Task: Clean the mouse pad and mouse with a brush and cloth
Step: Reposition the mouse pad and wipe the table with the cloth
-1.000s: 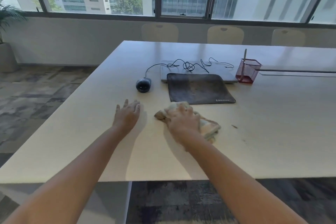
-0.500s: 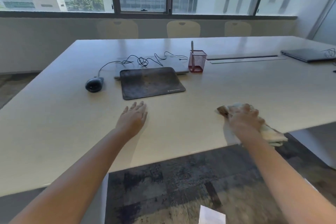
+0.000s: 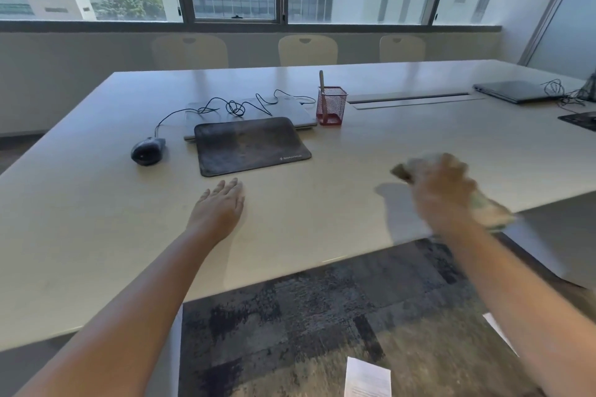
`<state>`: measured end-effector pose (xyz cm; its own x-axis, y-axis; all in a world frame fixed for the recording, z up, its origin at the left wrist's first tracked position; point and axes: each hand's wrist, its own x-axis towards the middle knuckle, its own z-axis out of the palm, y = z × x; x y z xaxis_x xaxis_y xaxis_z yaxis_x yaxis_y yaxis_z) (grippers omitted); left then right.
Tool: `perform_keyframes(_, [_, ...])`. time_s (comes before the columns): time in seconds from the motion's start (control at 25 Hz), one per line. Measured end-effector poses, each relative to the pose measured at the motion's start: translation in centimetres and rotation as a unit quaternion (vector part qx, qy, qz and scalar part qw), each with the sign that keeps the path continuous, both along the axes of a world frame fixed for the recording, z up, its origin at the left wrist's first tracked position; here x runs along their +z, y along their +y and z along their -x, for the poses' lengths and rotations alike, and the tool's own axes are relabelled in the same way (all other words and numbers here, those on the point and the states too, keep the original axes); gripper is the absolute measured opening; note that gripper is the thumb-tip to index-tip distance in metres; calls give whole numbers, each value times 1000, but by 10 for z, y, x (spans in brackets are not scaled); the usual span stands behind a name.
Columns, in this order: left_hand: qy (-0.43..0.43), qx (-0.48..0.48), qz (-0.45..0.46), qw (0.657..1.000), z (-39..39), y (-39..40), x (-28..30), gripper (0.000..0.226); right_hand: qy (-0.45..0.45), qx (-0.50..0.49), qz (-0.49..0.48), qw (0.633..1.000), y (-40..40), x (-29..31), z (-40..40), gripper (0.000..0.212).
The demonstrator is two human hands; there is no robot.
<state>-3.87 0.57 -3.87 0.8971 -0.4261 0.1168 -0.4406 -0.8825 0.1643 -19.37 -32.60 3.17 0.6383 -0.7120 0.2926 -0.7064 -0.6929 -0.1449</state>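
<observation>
Beige cloth (image 3: 490,209) clamped in right hand (image 3: 442,193); wiping table (image 3: 322,203)
left hand (image 3: 219,206) flat, fingers together; next likely: cloth onto mouse pad (image 3: 251,145)

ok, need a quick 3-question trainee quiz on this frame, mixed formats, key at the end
1. True or false: the left hand lies flat on the table, holding nothing.
2. Multiple choice: the cloth is A) spread over the mouse pad, B) bunched in the right hand near the table's right edge, C) draped over the mouse.
3. Short answer: what stands in the red mesh holder, and what lies behind the mouse pad?

Key
1. True.
2. B.
3. A pale handle, likely the brush; its head is hidden. A closed laptop with the mouse cable looped over its lid.
</observation>
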Motion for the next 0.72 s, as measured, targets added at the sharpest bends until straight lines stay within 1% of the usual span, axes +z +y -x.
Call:
perform_keyframes(0.08, [2, 0, -6, 1000, 2, -1, -2, 49, 8, 97, -35, 995, 70, -9, -27, 40])
perform_keyframes(0.16, [5, 0, -5, 1000, 2, 0, -1, 49, 44, 205, -87, 974, 139, -21, -40, 50])
perform_keyframes(0.24, [6, -3, -1, 1000, 2, 0, -1, 49, 92, 312, -56, 944, 177, -32, -40, 52])
perform_keyframes(0.28, [6, -5, 1, 1000, 1, 0, -1, 49, 116, 338, -32, 933, 181, -33, -40, 50])
perform_keyframes(0.32, [5, -6, 3, 1000, 1, 1, -1, 49, 126, 343, -28, 930, 176, -32, -39, 47])
perform_keyframes(0.4, [2, -5, 5, 1000, -1, 2, -2, 49, 106, 312, -50, 943, 150, -31, -31, 43])
perform_keyframes(0.44, [1, -4, 4, 1000, -2, 2, -3, 49, 89, 277, -60, 955, 131, -31, -23, 40])
perform_keyframes(0.56, [-3, -5, 1, 1000, -2, 1, -5, 49, 17, 126, -44, 991, 53, -32, 18, 29])
perform_keyframes(0.64, [-6, -5, 0, 1000, -2, 1, -5, 49, -20, 14, -76, 997, 6, -30, 50, 25])
perform_keyframes(0.72, [-12, -5, 2, 1000, -2, 1, -5, 49, -33, -93, -128, 987, -22, -26, 69, 30])
